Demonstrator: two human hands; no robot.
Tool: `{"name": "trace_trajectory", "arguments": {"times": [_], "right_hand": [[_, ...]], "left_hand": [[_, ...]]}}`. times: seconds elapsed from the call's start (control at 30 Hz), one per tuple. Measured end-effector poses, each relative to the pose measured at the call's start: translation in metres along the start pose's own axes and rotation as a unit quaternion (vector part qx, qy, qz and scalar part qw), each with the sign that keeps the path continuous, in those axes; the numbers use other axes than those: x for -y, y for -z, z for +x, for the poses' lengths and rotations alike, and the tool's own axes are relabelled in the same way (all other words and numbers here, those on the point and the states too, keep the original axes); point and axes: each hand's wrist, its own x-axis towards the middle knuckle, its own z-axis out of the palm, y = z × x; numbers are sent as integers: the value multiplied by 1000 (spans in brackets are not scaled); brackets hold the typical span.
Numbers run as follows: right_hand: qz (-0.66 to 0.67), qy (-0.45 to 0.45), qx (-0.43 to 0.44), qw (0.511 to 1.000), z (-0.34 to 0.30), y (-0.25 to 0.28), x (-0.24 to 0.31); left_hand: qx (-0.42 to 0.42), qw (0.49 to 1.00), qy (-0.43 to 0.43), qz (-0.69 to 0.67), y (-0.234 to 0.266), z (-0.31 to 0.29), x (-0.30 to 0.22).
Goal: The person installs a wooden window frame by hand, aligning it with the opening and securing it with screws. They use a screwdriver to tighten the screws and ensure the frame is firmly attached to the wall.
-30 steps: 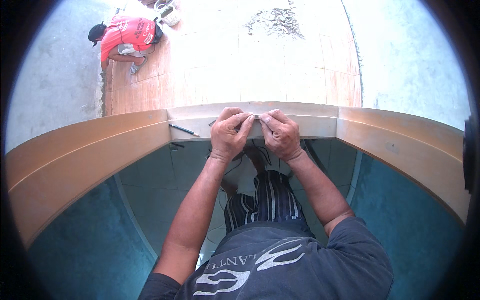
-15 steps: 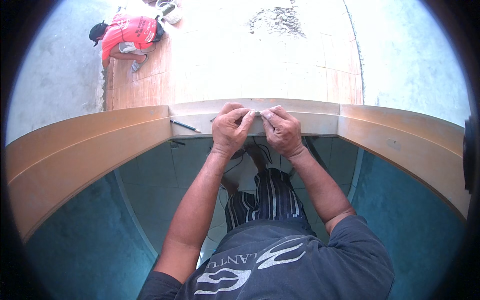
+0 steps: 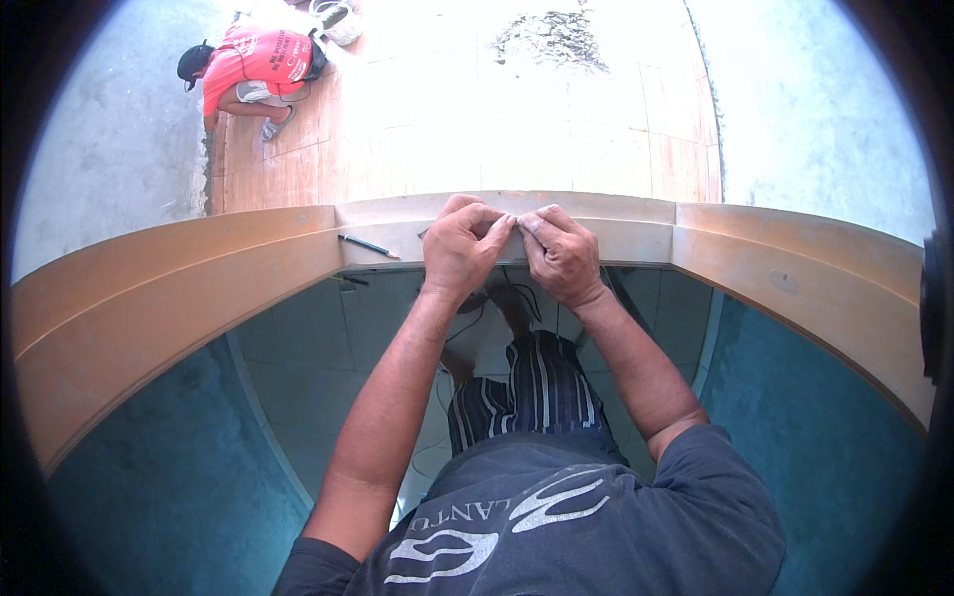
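Frame (image 3: pixel 636 236) sits right under the fingers, its front bar crossing beneath both hands and its side bars curving off left and right toward the rim. Compared with half a second ago, the little gap between the two hands is gone: left hand (image 3: pixel 462 246) and right hand (image 3: pixel 564 255) now meet tip to tip. Looks like fiddly fingertip work at one spot on the bar, though the exact point is covered now. Each hand has thumb and forefinger pressed together; I honestly can't tell what, if anything, is pinched in there.

As for edges, the bar's near edge is just bodyward of the fingertips, and its step line runs close by them. Sliding right, there's bare wood up to the corner joint. Going left is tighter: a dark bit (image 3: pixel 422 234) pokes out beside the left hand, then a pencil (image 3: pixel 369 245) lies on the bar near the other corner. Co-worker (image 3: pixel 260 66) crouches well beyond the fingers, off to the left.
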Motion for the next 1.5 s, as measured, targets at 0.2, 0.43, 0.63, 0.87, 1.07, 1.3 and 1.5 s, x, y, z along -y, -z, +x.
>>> {"name": "trace_trajectory", "arguments": {"times": [0.2, 0.43, 0.63, 0.87, 1.07, 1.3, 1.5], "right_hand": [[5, -6, -5, 1000, -2, 0, -2], [1, -7, 6, 1000, -1, 4, -1], [-15, -7, 15, 1000, 0, 7, -2], [-21, 15, 2, 1000, -2, 3, -4], [-28, 2, 1, 1000, -4, 3, -4], [-43, -25, -27, 998, -16, -3, -20], [-59, 6, -138, 989, -46, -24, -17]], "left_hand": [[49, 995, 68, 49, 1, 7, -6], [191, 963, 162, 99, 19, 44, -28], [319, 915, 69, 238, 24, 78, -51], [386, 879, 90, 266, 18, 97, -55], [403, 878, 25, 257, 13, 104, -36], [419, 865, -66, 269, -3, 107, -30], [436, 853, -65, 279, -36, 114, -22]]}}
